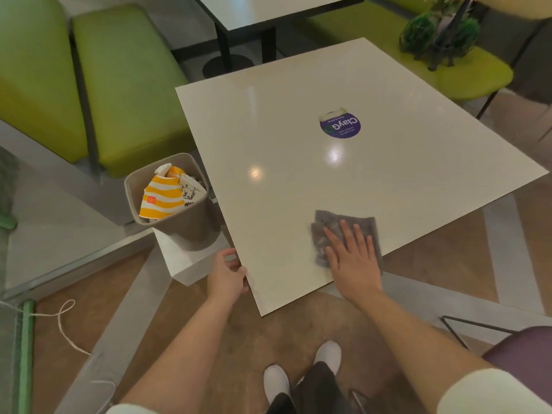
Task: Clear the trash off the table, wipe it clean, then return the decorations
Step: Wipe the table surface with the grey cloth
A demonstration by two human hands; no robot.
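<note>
A white square table (298,150) fills the middle of the view, with a round purple sticker (340,126) stuck near its centre. A grey cloth (328,222) lies flat near the table's front edge. My right hand (352,258) presses on the cloth with its fingers spread straight. My left hand (227,274) grips the table's near left edge, fingers curled round the rim. A grey bin (191,231) beside the table's left edge holds a yellow-striped paper bag (159,200) and a crumpled white cup. Green plant decorations (439,34) stand on a green chair at the far right.
The bin stands on a white block (185,261). A green bench (113,85) runs along the left, and another table (268,10) stands behind. A purple seat (525,351) is at the lower right. White string (64,321) lies on the floor at the left.
</note>
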